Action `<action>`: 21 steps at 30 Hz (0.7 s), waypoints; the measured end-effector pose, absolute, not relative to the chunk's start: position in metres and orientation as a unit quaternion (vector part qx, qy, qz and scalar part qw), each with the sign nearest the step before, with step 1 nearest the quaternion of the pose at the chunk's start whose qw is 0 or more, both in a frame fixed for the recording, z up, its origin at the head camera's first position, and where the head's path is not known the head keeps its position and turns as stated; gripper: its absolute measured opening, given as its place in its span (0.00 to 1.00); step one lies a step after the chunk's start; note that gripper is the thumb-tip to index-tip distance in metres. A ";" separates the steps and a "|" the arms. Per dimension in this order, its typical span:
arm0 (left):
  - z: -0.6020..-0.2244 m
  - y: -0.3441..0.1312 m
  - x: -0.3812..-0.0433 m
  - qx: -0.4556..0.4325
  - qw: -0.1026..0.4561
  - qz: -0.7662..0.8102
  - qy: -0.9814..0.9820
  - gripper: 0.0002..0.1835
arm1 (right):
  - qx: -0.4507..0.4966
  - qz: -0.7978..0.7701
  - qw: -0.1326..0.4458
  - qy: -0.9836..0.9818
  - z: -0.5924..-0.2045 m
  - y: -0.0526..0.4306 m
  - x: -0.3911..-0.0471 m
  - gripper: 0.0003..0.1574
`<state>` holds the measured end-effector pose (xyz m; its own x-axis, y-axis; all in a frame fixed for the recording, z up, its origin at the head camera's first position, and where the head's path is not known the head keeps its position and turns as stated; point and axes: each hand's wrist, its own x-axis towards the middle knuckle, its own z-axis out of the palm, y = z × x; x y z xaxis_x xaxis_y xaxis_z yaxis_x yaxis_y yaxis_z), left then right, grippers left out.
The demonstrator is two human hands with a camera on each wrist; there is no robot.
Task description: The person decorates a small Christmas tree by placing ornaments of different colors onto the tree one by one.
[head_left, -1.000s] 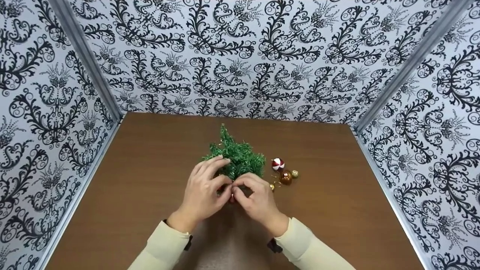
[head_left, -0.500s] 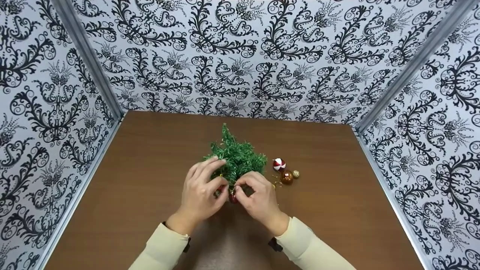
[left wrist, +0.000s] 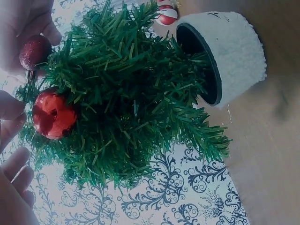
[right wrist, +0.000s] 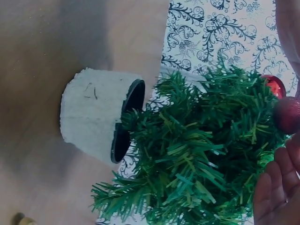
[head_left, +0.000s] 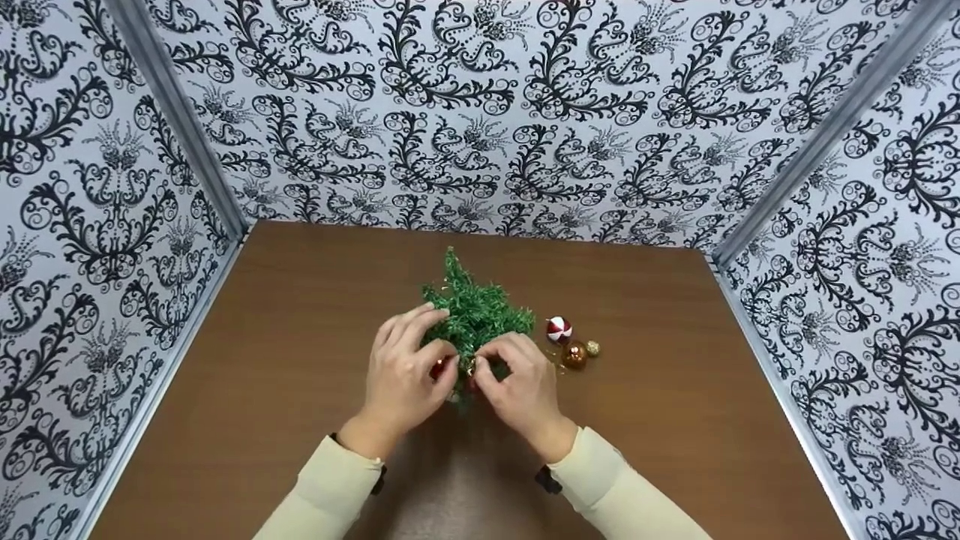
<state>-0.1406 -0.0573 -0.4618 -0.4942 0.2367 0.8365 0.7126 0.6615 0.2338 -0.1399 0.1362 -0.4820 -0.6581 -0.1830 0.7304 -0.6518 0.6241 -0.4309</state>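
A small green artificial Christmas tree (head_left: 480, 307) stands in a white rough-surfaced pot (left wrist: 239, 56) with a dark rim. My left hand (head_left: 405, 375) is at the tree's near left side, its thumb and forefinger pinching what looks like a branch tip. Opposite it, my right hand (head_left: 521, 386) pinches the top of a dark red glittery bauble (right wrist: 287, 115), its cap towards the branch. Whether the bauble's loop is round the branch is hidden by fingers. Close beside hangs a shiny red bauble (left wrist: 55, 114) among the needles, also seen through the curve of my left thumb and forefinger.
Right of the tree on the brown table (head_left: 675, 375) lie a red-and-white bauble (head_left: 559, 329), a copper-coloured bauble (head_left: 574, 355) and a small gold glittery ball (head_left: 593, 348). Patterned wall panels (head_left: 480, 112) enclose the table at the back and both sides.
Both hands have shifted slightly away from the person, closer into the tree. The shiny red bauble now shows inside the left hand's curve. A small gold ball by the right hand is now hidden.
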 end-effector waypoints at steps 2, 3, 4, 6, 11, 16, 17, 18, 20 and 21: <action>-0.462 -0.056 -0.142 -0.288 0.406 -0.289 -0.818 0.03 | 0.242 0.349 0.328 -0.844 -0.483 0.136 -0.141 0.03; -0.462 -0.056 -0.142 -0.286 0.406 -0.287 -0.819 0.03 | 0.239 0.348 0.326 -0.846 -0.484 0.136 -0.141 0.03; -0.461 -0.056 -0.142 -0.285 0.404 -0.285 -0.821 0.03 | 0.237 0.348 0.324 -0.847 -0.484 0.136 -0.142 0.03; -0.461 -0.055 -0.143 -0.285 0.404 -0.283 -0.822 0.03 | 0.230 0.349 0.321 -0.850 -0.484 0.135 -0.142 0.02; -0.460 -0.055 -0.144 -0.282 0.403 -0.286 -0.822 0.03 | 0.216 0.363 0.318 -0.849 -0.480 0.135 -0.142 0.03; -0.460 -0.054 -0.144 -0.280 0.393 -0.290 -0.827 0.04 | 0.212 0.349 0.330 -0.851 -0.479 0.135 -0.144 0.03; -0.460 -0.054 -0.143 -0.280 0.392 -0.289 -0.827 0.04 | 0.213 0.342 0.337 -0.851 -0.479 0.135 -0.144 0.03; -0.460 -0.054 -0.143 -0.279 0.391 -0.289 -0.828 0.04 | 0.217 0.335 0.344 -0.850 -0.479 0.135 -0.145 0.02; -0.460 -0.054 -0.143 -0.280 0.392 -0.289 -0.827 0.04 | 0.226 0.322 0.359 -0.847 -0.479 0.136 -0.146 0.01; -0.460 -0.054 -0.143 -0.280 0.392 -0.289 -0.827 0.04 | 0.231 0.314 0.367 -0.845 -0.479 0.136 -0.147 0.02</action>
<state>-0.1428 -0.0539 -0.4603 -0.5358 0.2367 0.8105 0.6898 0.6762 0.2585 -0.1466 0.1364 -0.4790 -0.6243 -0.1591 0.7648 -0.6206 0.6956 -0.3619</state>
